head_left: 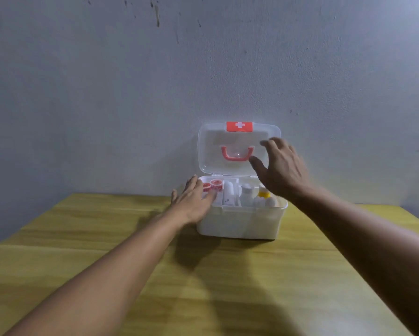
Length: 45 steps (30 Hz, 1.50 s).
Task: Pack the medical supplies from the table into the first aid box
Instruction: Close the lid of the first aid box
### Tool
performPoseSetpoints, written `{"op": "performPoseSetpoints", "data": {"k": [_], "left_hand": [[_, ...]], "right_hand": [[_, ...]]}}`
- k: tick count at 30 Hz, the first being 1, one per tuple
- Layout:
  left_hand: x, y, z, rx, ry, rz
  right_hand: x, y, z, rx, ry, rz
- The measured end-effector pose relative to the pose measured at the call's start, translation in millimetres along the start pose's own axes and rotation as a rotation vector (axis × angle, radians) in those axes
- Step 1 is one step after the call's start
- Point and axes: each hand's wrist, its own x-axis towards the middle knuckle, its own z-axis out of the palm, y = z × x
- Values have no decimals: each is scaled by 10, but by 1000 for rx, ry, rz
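Setting: your arms stretch over a yellow-green wooden table (pixel 87 258) pushed up to a grey plaster wall (pixel 106 81) with dark streaks near the top.
Box: your white plastic first aid box (pixel 240 224) sits at the far side of the table, between your two hands, its base touching your left palm.
Lid: your box's clear plastic lid (pixel 211 151) stands upright against the wall, just left of your right hand, with a red clasp bearing a white cross (pixel 239 126) at its top edge and a red curved handle (pixel 237 154) in the middle.
Left hand: your left hand (pixel 192 202) lies flat with the fingers spread loosely, gripping nothing; the palm rests against the box's near left corner and the fingertips reach over the rim.
Right hand: your right hand (pixel 280 168) hovers wide open and empty above the box's right side, with the fingertips in front of the lid's right part; you cannot tell whether they touch it.
Contents: just beyond your left fingertips you see two red-and-white tape rolls (pixel 211 185); between your hands stand a white tube (pixel 228 194) and a white bottle (pixel 246 194); under your right wrist sit a yellow-capped bottle (pixel 263 193) and white cotton balls (pixel 268 202).
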Motion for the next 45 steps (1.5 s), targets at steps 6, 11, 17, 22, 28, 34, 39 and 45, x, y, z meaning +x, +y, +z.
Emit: {"op": "performPoseSetpoints", "data": {"k": [6, 11, 17, 22, 28, 34, 39, 45], "left_hand": [[-74, 15, -32, -92, -22, 11], [-94, -36, -3, -210, 21, 12], [-167, -10, 45, -374, 63, -30], [-292, -70, 60, -542, 40, 24], [-421, -9, -102, -742, 315, 13], [-420, 75, -225, -315, 344, 174], [-418, 124, -196, -86, 269, 218], [-493, 140, -128, -109, 321, 211]], "right_hand": [[631, -236, -48, -97, 31, -154], [839, -251, -18, -233, 42, -208], [731, -185, -179, -278, 164, -372], [245, -280, -375, -200, 177, -435], [-401, -331, -356, -124, -107, -407], [-635, -271, -300, -2, -155, -326], [-608, -172, -237, -84, -283, -148], [-725, -96, -177, -97, -398, -101]]}}
